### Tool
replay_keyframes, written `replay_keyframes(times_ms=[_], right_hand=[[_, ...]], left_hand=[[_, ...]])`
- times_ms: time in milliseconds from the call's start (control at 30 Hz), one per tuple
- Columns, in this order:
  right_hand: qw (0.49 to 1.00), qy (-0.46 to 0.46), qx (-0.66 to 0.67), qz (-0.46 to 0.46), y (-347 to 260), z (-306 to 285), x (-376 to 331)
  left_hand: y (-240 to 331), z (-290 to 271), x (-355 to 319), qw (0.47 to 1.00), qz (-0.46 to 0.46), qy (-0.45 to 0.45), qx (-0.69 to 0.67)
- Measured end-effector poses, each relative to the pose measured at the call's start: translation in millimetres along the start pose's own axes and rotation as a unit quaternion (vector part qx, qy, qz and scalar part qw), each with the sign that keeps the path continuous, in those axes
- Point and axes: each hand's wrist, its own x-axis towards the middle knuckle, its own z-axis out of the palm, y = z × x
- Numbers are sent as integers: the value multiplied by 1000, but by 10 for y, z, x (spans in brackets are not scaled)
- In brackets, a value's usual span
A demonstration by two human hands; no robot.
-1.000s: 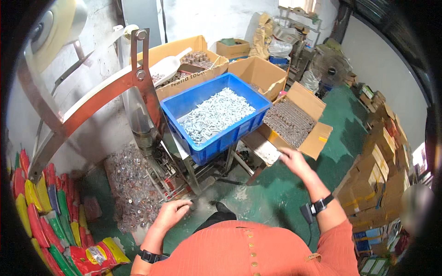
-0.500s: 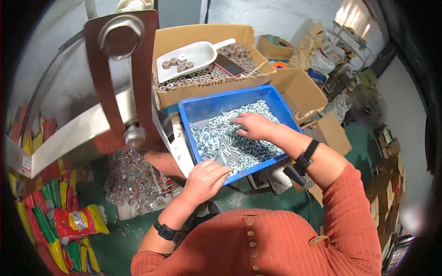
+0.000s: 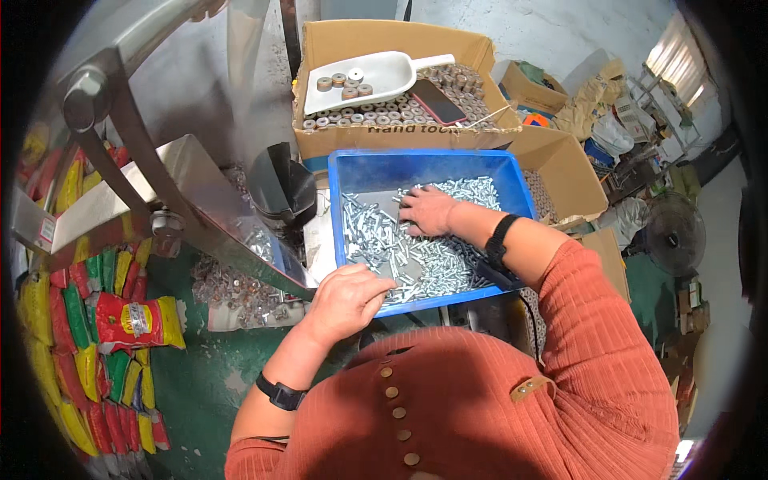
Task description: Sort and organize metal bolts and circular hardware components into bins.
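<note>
A blue plastic bin (image 3: 432,305) stands in front of me, its bottom strewn with small silvery metal screws or pins (image 3: 374,228), too small to tell which. Over its near left corner my left hand (image 3: 349,299) is closed, fingers curled together on the rim. My right hand (image 3: 430,211) lies inside the bin among the metal pieces, palm down with fingers spread. Any piece under its palm is hidden. Grey bin floor shows beside the right fingers.
Behind the bin, a cardboard box (image 3: 408,142) of ring-shaped parts carries a white scoop (image 3: 372,82) and a phone (image 3: 438,104). A metal frame (image 3: 180,200) rises at left, near a dark metal chute (image 3: 282,184). Colourful bags (image 3: 136,320) lie lower left; a fan (image 3: 672,234) stands right.
My view has shifted, so the metal frame sits farther left and the dark chute shows. The right hand has turned and shifted slightly among the pieces; the left stays at the rim.
</note>
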Motion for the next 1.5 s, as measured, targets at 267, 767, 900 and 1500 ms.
replay_keyframes(times_ms=[267,767,900,1500], right_hand=[[997,-17,3,-70,254,49,-766],[968,10,214,134,694,-205,-874],[967,-1,223,123,740,-158,-704],[957,-1,246,154,-27,-186,599]], left_hand=[[209,51,86,995,-90,20,28],[213,163,148,988,-128,77,41],[212,149,147,988,-127,80,40],[123,155,76,989,-100,105,19]])
